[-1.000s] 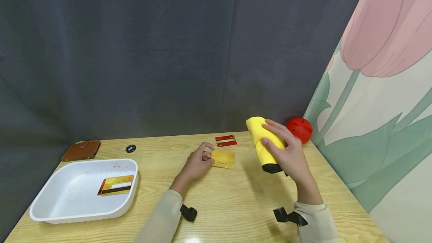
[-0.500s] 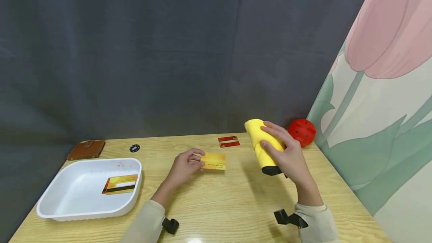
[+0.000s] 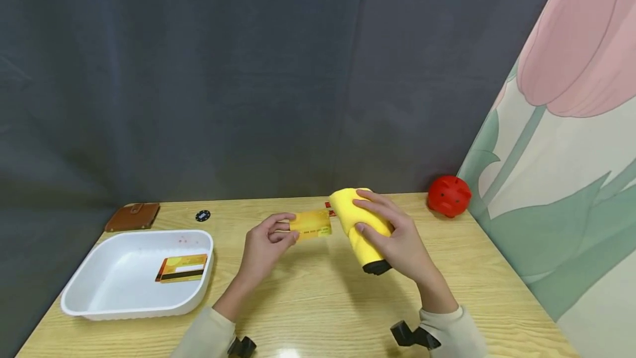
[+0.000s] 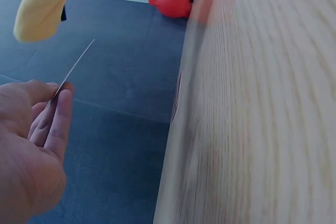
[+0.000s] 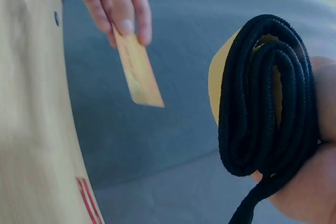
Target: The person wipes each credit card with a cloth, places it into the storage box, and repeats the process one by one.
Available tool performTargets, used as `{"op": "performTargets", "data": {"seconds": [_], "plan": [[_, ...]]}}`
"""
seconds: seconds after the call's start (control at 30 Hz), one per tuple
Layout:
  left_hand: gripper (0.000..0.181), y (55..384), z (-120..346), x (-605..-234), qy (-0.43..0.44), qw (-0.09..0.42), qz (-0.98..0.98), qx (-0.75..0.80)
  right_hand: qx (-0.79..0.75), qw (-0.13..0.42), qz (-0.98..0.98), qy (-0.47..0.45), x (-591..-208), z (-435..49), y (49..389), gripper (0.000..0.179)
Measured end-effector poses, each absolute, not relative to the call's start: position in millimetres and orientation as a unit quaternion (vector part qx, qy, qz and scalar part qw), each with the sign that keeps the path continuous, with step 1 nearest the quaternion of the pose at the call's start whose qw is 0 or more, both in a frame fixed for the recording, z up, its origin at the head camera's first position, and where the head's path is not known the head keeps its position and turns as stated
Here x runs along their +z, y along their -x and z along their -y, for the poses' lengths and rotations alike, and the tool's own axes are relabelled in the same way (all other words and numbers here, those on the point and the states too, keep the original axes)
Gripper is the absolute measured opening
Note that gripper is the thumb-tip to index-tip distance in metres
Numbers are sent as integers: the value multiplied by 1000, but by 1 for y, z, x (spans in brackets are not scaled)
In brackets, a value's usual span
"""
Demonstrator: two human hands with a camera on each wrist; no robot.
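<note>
My left hand (image 3: 265, 239) pinches a gold bank card (image 3: 310, 224) by one end, thumb on one face and fingers on the other. In the left wrist view the card (image 4: 79, 60) is seen edge-on, held up off the table. My right hand (image 3: 397, 236) grips a rolled yellow cloth (image 3: 358, 228) with a dark trim. The folded dark edge of the cloth (image 5: 265, 98) faces the right wrist camera. A small gap separates the cloth from the card. Behind them lies a red card (image 3: 329, 209), mostly hidden by the cloth.
A white tray (image 3: 74, 297) stands at the left, with overlapping bank cards (image 3: 184, 268) inside. Behind it lie a brown wallet (image 3: 133, 217) and a black poker chip (image 3: 202, 215). A red piggy bank (image 3: 449, 196) sits at the back right, near the wall.
My left hand has lifted the gold card off the table and drawn it left. My right hand has carried the cloth left, close to the card, covering much of the red card.
</note>
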State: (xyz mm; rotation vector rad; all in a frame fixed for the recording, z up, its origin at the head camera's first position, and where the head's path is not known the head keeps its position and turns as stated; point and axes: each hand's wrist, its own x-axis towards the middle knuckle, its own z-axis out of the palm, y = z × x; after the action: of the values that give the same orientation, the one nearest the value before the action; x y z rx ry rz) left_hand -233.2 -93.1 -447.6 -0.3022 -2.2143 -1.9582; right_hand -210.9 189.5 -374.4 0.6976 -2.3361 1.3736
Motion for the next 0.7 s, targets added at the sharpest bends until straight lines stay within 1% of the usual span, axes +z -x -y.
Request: {"op": "performTargets", "data": {"seconds": [0.17,0.4,0.5,0.7], "plan": [[35,232,90,-447,100,102,739,-659,494,154,805,-289,-383,-173,210,43],[38,226,85,-443,120,119,732,-660,467,125,818,-312,-395,-155,209,41],[38,224,83,-441,136,128,728,-659,443,124,830,-316,-399,-151,209,41],[37,222,82,-440,156,137,716,-667,415,143,841,-316,-401,-146,210,42]]}}
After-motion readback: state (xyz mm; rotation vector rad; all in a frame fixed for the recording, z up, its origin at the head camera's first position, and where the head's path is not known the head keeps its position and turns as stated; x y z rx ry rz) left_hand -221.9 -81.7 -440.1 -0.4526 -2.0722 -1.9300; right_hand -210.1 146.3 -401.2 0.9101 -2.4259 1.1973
